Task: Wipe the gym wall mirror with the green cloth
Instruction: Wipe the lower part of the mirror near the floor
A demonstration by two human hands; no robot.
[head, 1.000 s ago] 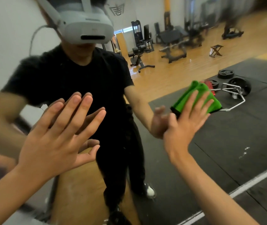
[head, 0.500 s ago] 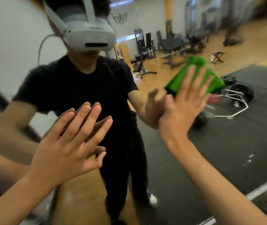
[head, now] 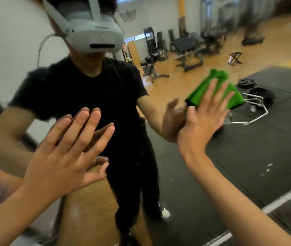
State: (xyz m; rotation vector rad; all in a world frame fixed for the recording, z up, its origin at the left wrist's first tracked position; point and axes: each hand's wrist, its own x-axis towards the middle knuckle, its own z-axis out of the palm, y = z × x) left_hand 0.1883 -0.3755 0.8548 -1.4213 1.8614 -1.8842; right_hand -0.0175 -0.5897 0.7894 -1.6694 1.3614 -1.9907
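Gym wall mirror [head: 247,153]: wiping under way at its right side; the share already cleaned cannot be judged, and most glass likely remains. Left hand [head: 65,160] lies flat on the glass, fingers straight, holding nothing. Right hand [head: 203,121], fingers straight and spread, presses the green cloth [head: 203,91] against the glass.

1. The left hand [head: 61,160] is raised with its back to the camera. Its fingers are straight and slightly spread, its thumb points toward the right hand, and it holds nothing.
2. The right hand [head: 203,121] is higher than the left and well apart from it. Its straight, fanned fingers press flat on the green cloth [head: 201,89].
3. The bare left forearm [head: 8,215] and right forearm [head: 238,201] reach up and forward to the hands.
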